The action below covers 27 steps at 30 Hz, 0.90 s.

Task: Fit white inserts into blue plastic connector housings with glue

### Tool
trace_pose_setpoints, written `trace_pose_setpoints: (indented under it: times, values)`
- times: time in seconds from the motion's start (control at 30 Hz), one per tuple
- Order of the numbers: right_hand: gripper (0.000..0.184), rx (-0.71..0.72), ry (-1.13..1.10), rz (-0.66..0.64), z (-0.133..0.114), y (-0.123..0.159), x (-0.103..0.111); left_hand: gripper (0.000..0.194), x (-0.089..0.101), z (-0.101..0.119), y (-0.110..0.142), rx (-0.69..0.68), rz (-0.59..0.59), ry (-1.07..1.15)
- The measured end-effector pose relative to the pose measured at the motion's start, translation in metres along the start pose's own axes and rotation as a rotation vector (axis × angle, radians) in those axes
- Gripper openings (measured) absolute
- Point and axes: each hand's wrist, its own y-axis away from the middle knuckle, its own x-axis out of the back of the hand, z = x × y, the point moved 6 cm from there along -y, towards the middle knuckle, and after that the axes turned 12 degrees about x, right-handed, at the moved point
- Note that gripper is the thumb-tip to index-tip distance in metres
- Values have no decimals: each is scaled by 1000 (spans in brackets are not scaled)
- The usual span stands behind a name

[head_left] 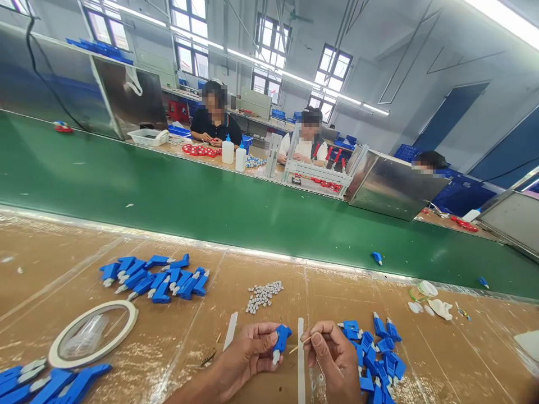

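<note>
Blue connector (281, 339) pinched in your left hand (248, 353); right hand (332, 350) fingers (316, 338) hold a thin stick (302, 343), bottom centre. Loose pinch risks dropping it.

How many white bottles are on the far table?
2. Both white bottles stand side by side across the green belt: one bottle in front of the person in black, the other bottle just right of it. More may be hidden behind the metal boxes.
</note>
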Motion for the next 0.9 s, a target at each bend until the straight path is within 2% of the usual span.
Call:
trace_pose_setpoints:
  times: [0.17, 0.37, 0.63, 0.9]
  values:
    - [20, 204, 355, -124, -20, -9, -1, 42, 3, -6, -4, 18, -2, 7]
    - [17, 318, 403, -223, -25, -7, -10, 38, 3, -8, -4, 15, -14, 6]
    - [17, 316, 420, -223, -21, -5, -11, 36, -1, -5, 0, 11, -44, -16]
    - [19, 236, 388, -241, -17, -2, -14, 41, -7, -1, 1, 23, -45, -23]
